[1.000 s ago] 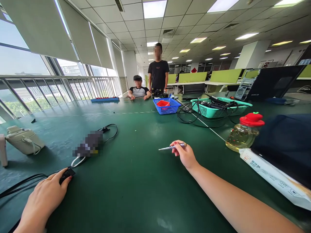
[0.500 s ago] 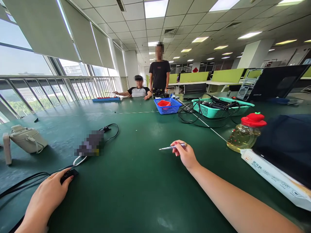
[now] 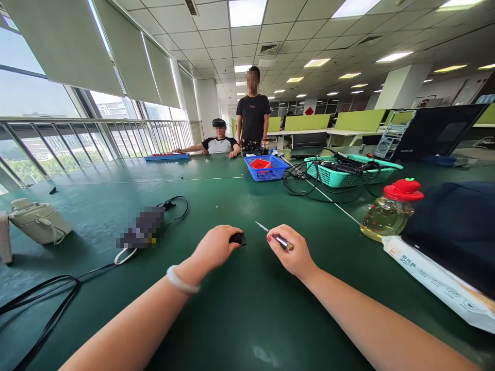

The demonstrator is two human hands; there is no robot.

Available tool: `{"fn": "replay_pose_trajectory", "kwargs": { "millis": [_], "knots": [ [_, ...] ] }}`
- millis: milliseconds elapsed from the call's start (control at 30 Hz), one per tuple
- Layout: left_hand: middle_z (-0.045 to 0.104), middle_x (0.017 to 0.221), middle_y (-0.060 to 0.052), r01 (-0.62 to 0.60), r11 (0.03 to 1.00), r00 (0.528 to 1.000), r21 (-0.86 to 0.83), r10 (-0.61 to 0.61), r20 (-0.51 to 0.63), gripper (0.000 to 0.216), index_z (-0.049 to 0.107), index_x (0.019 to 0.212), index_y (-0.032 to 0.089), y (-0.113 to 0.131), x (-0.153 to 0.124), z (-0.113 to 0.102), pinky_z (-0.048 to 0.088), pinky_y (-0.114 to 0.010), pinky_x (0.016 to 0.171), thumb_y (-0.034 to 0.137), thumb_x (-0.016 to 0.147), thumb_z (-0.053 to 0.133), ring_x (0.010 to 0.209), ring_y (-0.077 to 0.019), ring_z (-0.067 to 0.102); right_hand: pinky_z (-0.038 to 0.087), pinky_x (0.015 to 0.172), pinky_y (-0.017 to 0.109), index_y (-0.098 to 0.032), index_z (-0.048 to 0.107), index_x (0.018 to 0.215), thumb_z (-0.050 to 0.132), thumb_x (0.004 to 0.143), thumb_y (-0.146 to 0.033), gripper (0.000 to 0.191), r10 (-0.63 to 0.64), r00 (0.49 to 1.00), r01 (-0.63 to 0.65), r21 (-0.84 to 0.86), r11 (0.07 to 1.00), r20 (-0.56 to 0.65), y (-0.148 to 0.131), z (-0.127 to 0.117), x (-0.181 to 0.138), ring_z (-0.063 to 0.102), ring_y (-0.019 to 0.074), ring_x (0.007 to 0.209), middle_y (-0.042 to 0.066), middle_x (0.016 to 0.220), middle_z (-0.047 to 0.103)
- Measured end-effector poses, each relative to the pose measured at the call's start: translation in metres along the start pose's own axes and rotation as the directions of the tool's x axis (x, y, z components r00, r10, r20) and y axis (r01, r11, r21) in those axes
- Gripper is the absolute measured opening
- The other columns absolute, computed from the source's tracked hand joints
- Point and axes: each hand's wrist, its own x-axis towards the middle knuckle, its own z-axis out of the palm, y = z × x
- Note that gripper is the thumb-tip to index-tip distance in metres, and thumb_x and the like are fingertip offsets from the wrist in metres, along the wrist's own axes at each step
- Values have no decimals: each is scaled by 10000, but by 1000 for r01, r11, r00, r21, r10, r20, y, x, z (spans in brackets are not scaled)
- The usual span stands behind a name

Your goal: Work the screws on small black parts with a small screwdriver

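Observation:
My left hand (image 3: 217, 246) is closed around a small black block-shaped object (image 3: 238, 238), its kind not clear, at the middle of the green table (image 3: 240, 299). The fingers hide most of it. To the right, my right hand (image 3: 291, 248) grips a screwdriver (image 3: 281, 241) by its handle, the thin metal tip pointing left and away from me. A short gap separates the tip from the black object; they do not touch.
On the left lie a blurred dark device with a cable (image 3: 143, 226), a beige bag (image 3: 40, 221) and black straps (image 3: 58, 293). A blue basket (image 3: 266, 172), a green basket (image 3: 340, 178) with cables, a red-lidded bottle (image 3: 389, 216) and a wipes pack (image 3: 436, 283) stand rightward. Two people are beyond.
My left hand has carried the black object from the left side to the middle, near the right hand. The screwdriver has turned so its tip points more away from me.

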Motion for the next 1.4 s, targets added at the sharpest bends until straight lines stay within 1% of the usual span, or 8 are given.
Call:
{"fn": "replay_pose_trajectory", "kwargs": {
  "millis": [100,167,400,500,767,1000,1200,1400],
  "knots": [
    [745,1175,-67,-41,998,997,-44,44,71,338,729,1157,248,3,34,27,502,-356,1000,238,827,657,1106,-266,666,434,732,340,-246,613,762,513,938,-352,228,-96,995,92,-117,989,-26,-4,-3,-2,584,187,679,29,707,652],
    [735,1210,-65,-58,995,995,-82,64,76,362,718,1185,249,2,45,38,491,-360,1019,242,825,673,1136,-269,655,413,720,340,-244,590,740,501,944,-338,241,-165,986,163,-157,974,-3,-5,-4,-3,560,175,636,16,663,634],
    [726,1211,-64,16,966,999,-260,-9,31,604,576,1378,261,-11,42,57,469,-393,1056,289,796,738,1195,-266,609,380,734,349,-239,579,734,502,942,-315,234,-309,939,331,-149,932,151,-8,2,-5,532,152,587,-6,630,627],
    [734,1195,-42,25,955,1000,-295,-19,25,627,573,1364,275,-16,42,60,441,-402,1093,284,768,769,1250,-262,562,373,732,345,-236,586,733,503,932,-282,220,-335,924,364,-159,918,186,-9,3,-5,505,145,579,-6,632,622],
    [718,1196,-64,35,956,999,-292,-32,13,415,700,1171,243,-17,45,61,459,-385,1077,285,763,763,1207,-258,586,363,745,337,-222,601,756,498,928,-202,202,-363,898,424,-267,865,249,-9,5,-5,488,148,608,2,649,614],
    [734,1141,-46,21,953,1000,-302,-21,1,371,713,1132,259,-18,44,61,478,-395,1041,297,765,754,1174,-264,600,375,781,348,-211,620,774,493,930,-198,201,-396,862,492,-330,806,317,-11,8,-5,488,144,609,3,658,622],
    [731,1134,-51,29,955,1000,-295,-30,-1,373,713,1137,249,-17,44,60,486,-396,1022,266,765,740,1148,-265,609,369,773,343,-199,618,743,547,897,-225,171,-370,832,518,-342,784,412,-12,13,-10,481,147,618,14,669,608],
    [731,1139,-45,36,951,999,-308,-41,-7,387,716,1137,258,-18,44,61,485,-390,1035,280,753,757,1152,-254,612,352,761,322,-196,610,739,500,917,-167,212,-392,867,480,-304,823,308,-9,10,-7,444,127,578,-13,628,582]
  ]
}}
